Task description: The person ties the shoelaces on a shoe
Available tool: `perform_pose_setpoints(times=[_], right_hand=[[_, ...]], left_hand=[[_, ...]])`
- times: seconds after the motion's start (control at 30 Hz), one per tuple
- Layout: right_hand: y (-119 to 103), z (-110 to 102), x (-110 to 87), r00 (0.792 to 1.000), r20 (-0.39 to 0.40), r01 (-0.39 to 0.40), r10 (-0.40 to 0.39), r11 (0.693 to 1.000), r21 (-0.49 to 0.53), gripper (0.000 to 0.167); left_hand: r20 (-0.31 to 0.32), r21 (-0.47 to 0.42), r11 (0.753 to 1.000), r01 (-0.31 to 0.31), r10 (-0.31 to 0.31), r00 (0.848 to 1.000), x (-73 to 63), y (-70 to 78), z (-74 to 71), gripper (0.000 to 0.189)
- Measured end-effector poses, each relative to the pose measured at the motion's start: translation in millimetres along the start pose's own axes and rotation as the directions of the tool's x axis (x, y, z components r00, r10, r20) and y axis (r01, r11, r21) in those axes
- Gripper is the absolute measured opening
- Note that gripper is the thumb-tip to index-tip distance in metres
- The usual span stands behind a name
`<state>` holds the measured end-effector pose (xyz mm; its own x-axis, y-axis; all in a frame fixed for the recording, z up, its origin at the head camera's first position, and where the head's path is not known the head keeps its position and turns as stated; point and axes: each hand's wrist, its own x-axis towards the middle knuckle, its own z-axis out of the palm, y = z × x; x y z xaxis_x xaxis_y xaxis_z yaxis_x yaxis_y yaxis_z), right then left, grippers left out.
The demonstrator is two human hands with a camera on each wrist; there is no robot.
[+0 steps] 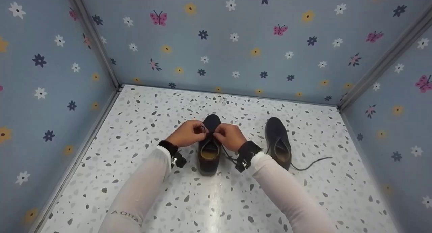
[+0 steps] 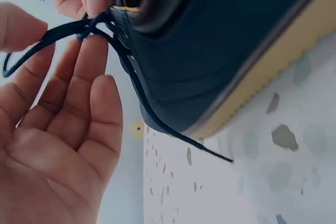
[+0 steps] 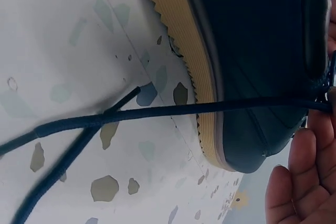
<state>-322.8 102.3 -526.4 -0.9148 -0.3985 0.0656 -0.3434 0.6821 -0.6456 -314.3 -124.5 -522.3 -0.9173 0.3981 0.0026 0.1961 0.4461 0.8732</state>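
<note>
A dark lace-up shoe (image 1: 208,167) stands on the floor with its toe toward the back wall. Over its lacing, my left hand (image 1: 187,134) pinches a loop of the dark shoelace (image 2: 68,26) between thumb and forefinger. From the other side my right hand (image 1: 232,137) pinches the lace close to the crossing at the eyelets. One lace end hangs down the shoe's left side in the left wrist view. In the right wrist view, a lace (image 3: 157,111) runs from the right fingers across the shoe's side, over its ridged tan sole (image 3: 181,51).
A matching second shoe (image 1: 276,132) stands to the right, its loose lace (image 1: 312,164) trailing on the speckled floor (image 1: 162,199). Flower-printed panels rise at the back (image 1: 233,47), left (image 1: 54,81) and right (image 1: 405,125).
</note>
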Motion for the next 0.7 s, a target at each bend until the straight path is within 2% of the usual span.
perform_pose_setpoints(times=[0.17,0.43,0.53,0.7], right_hand=[[-2,3,-1.9,0.999,-0.030,-0.013,0.013,1.000,-0.003,0.010],[-4,9,-3.6,0.994,-0.106,-0.018,0.013,0.999,-0.051,0.011],[-5,10,-3.7,0.993,-0.114,-0.016,0.010,0.998,-0.058,0.011],[-4,10,-3.7,0.993,-0.114,-0.008,0.003,0.999,-0.042,0.011]], left_hand=[[0.035,0.012,1.000,-0.019,0.018,0.999,-7.4,-2.9,-0.3,0.013],[0.085,0.083,0.987,-0.136,0.128,0.988,-12.0,-7.6,2.1,0.010],[0.104,0.092,0.988,-0.121,0.111,0.988,-13.8,-6.6,0.1,0.009],[0.095,0.093,0.995,-0.032,0.023,0.995,-17.0,-0.7,-6.8,0.018]])
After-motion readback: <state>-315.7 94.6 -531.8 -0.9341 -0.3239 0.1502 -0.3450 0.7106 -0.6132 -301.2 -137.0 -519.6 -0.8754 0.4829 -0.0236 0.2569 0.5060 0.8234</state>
